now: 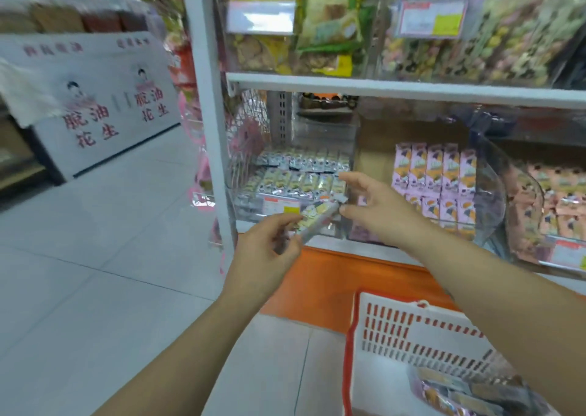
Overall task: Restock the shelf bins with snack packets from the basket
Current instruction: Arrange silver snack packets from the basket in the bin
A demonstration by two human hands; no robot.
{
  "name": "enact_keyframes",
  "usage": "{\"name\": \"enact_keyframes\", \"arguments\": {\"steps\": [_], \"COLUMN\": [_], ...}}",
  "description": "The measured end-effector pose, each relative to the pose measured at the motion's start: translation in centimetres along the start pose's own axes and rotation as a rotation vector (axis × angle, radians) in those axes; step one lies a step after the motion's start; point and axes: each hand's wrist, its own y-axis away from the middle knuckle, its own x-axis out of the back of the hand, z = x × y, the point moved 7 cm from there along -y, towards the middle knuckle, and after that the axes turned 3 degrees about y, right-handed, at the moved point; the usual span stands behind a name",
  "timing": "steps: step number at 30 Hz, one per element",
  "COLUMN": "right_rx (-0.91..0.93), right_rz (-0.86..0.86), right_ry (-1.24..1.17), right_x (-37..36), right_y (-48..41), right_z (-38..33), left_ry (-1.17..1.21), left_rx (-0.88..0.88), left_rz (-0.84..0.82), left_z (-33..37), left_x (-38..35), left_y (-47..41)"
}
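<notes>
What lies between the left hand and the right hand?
Head view: yellow-and-silver snack packets span the gap. The left hand grips their near end; the far end lies by the thumb of the right hand.

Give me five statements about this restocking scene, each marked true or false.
1. The left hand grips a silver-yellow packet. True.
2. The basket stands on a shelf. False: it stands on the floor.
3. Pink packets stand in the clear bin right of the silver-yellow stock. True.
4. The basket is empty. False: more packets lie in it.
5. The right hand is a closed fist. False: its fingers are spread, beside the held packet's end.
</notes>
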Motion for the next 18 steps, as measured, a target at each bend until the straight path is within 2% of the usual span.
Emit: {"name": "enact_keyframes", "arguments": {"steps": [3, 6, 11, 18], "right_rx": [0.079, 0.093, 0.139, 0.137], "right_rz": [-0.037, -0.118, -0.07, -0.041], "right_ry": [0.419, 0.665, 0.723, 0.699], "right_x": [0.3, -0.2, -0.8, -0.7], "right_y": [-2.3, -4.0, -4.1, -4.1], "right_z": [0.1, 2.0, 3.4, 3.5], "left_ry": [-0.086, -0.199, -0.45, -0.878], "left_rx": [0.092, 0.123, 0.185, 0.283], "left_rz": [0.153, 0.261, 0.297, 0.048], "left_z": [-1.4, -1.8, -4.6, -9.7], "left_x": [3.0, 5.1, 5.4, 1.9], "left_y": [-3.0, -6.2, -11.5, -16.1]}}
